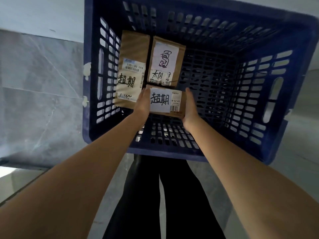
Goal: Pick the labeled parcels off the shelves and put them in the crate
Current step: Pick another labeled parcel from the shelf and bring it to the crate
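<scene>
Inside the blue crate [293, 94], the left hand [143, 102] and right hand [190, 105] press flat against opposite ends of a brown labeled parcel [164, 102], fingers extended rather than curled, holding it between them. It sits low near the crate's left side (whether it touches the floor is unclear), just beside a long parcel [132, 69] and a smaller parcel [165, 61].

Grey marbled floor tiles [39, 87] (white veins), black trousers [183, 195].
</scene>
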Tool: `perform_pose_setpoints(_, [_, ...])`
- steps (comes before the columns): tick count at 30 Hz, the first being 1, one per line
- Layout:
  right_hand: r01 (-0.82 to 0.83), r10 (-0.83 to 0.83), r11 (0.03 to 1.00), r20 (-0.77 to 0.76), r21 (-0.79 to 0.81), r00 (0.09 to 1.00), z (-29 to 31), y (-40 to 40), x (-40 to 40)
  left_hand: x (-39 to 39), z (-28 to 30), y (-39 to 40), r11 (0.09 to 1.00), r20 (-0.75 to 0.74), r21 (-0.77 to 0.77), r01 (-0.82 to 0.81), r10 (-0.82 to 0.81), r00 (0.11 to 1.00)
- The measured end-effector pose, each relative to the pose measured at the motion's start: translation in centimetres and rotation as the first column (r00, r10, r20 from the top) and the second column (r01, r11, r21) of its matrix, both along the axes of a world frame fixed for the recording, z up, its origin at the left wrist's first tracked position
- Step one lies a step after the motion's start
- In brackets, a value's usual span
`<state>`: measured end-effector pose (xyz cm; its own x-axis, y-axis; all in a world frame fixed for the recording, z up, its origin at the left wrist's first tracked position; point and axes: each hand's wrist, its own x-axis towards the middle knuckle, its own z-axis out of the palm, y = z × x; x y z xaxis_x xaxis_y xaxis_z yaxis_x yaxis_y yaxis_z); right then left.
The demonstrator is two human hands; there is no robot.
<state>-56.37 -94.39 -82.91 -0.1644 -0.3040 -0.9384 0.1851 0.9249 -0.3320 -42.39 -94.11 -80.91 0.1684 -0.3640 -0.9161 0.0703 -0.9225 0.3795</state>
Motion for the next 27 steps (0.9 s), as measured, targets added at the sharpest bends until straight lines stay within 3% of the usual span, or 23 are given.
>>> perform_pose_setpoints(3, [0.006,-0.006,1.000,-0.001,-0.021,1.000,0.3,-0.4,0.1,-0.2,1.0,-0.5,0.999,0.008,-0.034,-0.032,0.032,0.999])
perform_pose_setpoints(9, [0.032,-0.032,0.999,0.020,-0.016,0.999,-0.3,-0.4,0.5,-0.8,3.5,1.0,0.957,0.191,-0.289,0.007,0.050,0.980])
perform_pose_setpoints(14, [0.022,-0.022,0.999,0.004,0.024,1.000,-1.7,-0.2,0.2,-0.1,3.2,2.1,0.973,0.227,-0.226,-0.047,0.100,0.969])
perform_pose_setpoints(17, [0.072,-0.072,0.997,-0.025,0.039,0.997,-1.8,-0.4,-0.6,0.7,4.4,2.7,0.973,0.241,-0.230,0.011,0.046,0.969])
perform_pose_setpoints(22, [-0.110,0.116,0.992,-0.093,0.067,0.989,7.5,-2.9,-1.1,2.2,9.4,2.5,0.948,0.315,-0.193,0.252,-0.183,0.931])
perform_pose_setpoints(27, [-0.314,0.323,0.946,-0.152,0.083,0.934,15.5,-3.9,-2.1,3.0,16.7,1.2,0.908,0.240,-0.140,0.395,-0.356,0.903])
